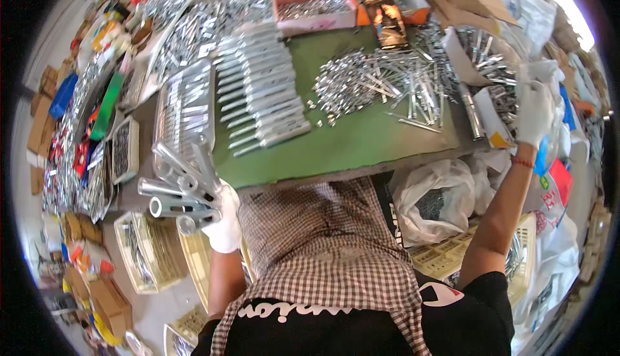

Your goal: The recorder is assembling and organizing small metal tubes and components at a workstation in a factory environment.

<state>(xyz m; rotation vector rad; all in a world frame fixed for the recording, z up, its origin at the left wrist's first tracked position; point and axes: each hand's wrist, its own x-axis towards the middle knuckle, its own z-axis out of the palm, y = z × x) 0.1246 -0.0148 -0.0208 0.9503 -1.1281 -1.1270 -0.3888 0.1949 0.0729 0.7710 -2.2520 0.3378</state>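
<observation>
My left hand [225,221], in a white glove, is closed around a bunch of grey metal tubes [184,191] that fan out to the left, off the table's front edge. My right hand [535,115], also gloved, is raised at the right beside a white carton of small metal parts [498,101]. Its fingers are blurred, and a pale streak rises above them, so I cannot make out what it holds. On the green table top [310,156] lies a neat stack of tubes with thin rods sticking out [268,91].
A heap of small fittings and thin pins [361,84] covers the table's middle right. Behind stands a pink box of small parts [315,8]. A clear tray of tubes [186,107] sits left, a single tube [471,112] right. Cream baskets [143,252] stand below.
</observation>
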